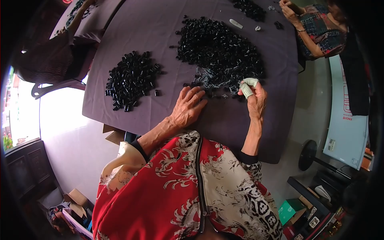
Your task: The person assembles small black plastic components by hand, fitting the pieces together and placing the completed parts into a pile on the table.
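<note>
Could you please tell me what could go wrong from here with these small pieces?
1. The thin pale pieces lie against the large black heap, so the two kinds might get mixed.
2. A loose black piece lies between the smaller black heap and the left hand; a leftward sweep could knock it away.
3. The right hand wears pale finger covers, which might dull its touch.
</note>
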A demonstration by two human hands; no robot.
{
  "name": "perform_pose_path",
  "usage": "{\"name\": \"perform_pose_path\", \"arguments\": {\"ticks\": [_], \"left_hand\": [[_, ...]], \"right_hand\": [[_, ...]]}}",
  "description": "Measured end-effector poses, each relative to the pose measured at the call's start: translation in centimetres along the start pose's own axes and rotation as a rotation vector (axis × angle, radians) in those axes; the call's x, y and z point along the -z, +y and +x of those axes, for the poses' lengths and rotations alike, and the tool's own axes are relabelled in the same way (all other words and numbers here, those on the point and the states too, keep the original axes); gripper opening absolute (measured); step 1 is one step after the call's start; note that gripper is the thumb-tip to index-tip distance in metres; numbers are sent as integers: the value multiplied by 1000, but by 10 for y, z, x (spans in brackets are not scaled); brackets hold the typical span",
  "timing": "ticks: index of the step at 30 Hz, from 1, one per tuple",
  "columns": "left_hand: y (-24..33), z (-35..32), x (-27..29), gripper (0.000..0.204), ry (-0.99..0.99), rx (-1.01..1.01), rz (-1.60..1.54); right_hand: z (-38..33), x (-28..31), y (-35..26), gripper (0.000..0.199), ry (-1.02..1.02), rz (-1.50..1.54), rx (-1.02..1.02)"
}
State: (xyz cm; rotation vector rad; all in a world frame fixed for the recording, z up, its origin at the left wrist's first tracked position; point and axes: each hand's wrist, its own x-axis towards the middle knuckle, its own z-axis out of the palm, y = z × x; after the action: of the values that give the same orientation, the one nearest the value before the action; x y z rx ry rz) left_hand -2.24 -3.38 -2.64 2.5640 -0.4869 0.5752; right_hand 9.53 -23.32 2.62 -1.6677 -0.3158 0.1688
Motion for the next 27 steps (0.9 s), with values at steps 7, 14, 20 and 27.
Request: {"name": "perform_pose_path", "arguments": {"ticks": [7,14,20,27], "left_hand": [[-5,24,-1,27,129,35,-1],[17,45,-33,10,-16,78,16],[14,58,-26,12,-47,201,-235],[2,65,16,14,115,934,-1393]], "right_hand": [[-2,-1,2,14,-21,-6,-17],[-5,-8,-5,14,-58,-81,-20],[-7,-8,-1,15,-60,-86,9],[-8,-24,-9,16,-124,-61,35]]}}
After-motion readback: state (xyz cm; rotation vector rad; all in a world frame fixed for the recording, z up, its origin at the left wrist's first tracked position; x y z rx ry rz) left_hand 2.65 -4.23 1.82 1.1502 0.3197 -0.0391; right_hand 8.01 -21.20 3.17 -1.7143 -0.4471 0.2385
